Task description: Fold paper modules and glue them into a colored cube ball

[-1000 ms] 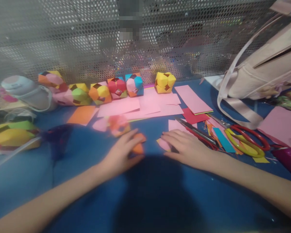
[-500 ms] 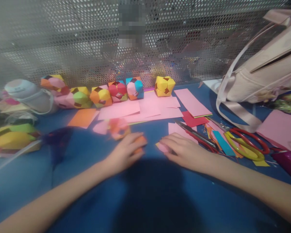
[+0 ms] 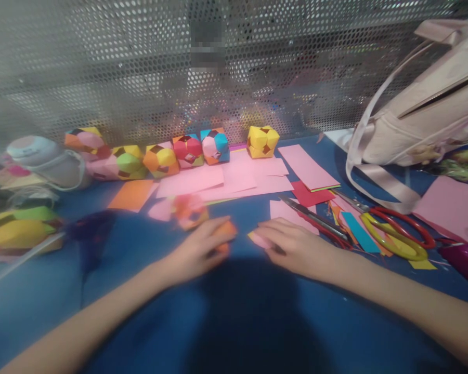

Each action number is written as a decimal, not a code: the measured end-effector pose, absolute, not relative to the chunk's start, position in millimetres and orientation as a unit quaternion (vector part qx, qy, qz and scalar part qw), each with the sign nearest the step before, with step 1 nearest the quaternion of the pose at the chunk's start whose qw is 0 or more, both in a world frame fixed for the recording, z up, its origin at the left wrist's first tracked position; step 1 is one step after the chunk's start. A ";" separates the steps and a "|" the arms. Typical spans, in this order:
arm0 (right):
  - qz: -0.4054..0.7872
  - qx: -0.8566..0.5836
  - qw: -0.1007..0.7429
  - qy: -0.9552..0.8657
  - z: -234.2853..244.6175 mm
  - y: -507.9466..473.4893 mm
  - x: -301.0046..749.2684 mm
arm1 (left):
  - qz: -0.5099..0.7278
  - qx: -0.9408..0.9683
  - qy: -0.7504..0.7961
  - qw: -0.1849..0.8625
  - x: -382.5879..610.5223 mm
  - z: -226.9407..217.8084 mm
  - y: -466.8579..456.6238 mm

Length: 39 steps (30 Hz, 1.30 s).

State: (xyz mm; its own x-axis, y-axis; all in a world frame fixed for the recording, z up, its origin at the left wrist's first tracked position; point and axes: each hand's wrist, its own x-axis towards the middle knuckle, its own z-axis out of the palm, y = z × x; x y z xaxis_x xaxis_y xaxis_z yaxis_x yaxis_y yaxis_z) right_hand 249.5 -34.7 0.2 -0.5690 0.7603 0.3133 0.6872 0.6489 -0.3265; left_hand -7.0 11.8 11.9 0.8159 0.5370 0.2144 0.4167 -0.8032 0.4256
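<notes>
My left hand [image 3: 197, 246] is closed around an orange folded paper piece [image 3: 226, 231], low over the blue table. Across a small gap, my right hand [image 3: 294, 241] is closed on a pink folded paper piece [image 3: 259, 240] with a yellowish tip. Fingers cover part of both pieces. Just behind my left hand sits a blurred orange and pink paper assembly [image 3: 189, 210]. Pink paper [image 3: 292, 213] and dark-bladed scissors [image 3: 320, 221] lie beyond my right hand.
Several multicoloured paper balls [image 3: 161, 160] and a yellow one [image 3: 262, 142] line the back, before a perforated metal panel [image 3: 148, 67]. Pink sheets [image 3: 234, 179] lie in front of them. At right are yellow-and-red-handled scissors [image 3: 398, 241], scraps and a pale bag [image 3: 421, 109].
The view has shifted very slightly, so the back row sits a little lower in the picture. Both hands keep nearly the same place and the same paper pieces.
</notes>
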 end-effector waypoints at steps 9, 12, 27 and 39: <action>0.097 -0.444 0.391 -0.801 -6.8 -35.8 235.6 | 0.241 0.883 0.324 0.241 -6.3 9.1 8.8; 0.104 -0.459 0.409 -0.782 -5.6 -37.0 234.4 | 0.268 0.875 0.326 0.238 -8.1 7.2 7.6; 0.225 -0.494 0.437 -0.717 -5.8 -41.7 221.9 | 0.313 0.874 0.303 0.216 -5.1 3.2 0.4; 0.168 -0.470 0.469 -0.729 -9.5 -39.3 213.5 | 0.333 0.861 0.331 0.196 -0.7 -1.4 -5.8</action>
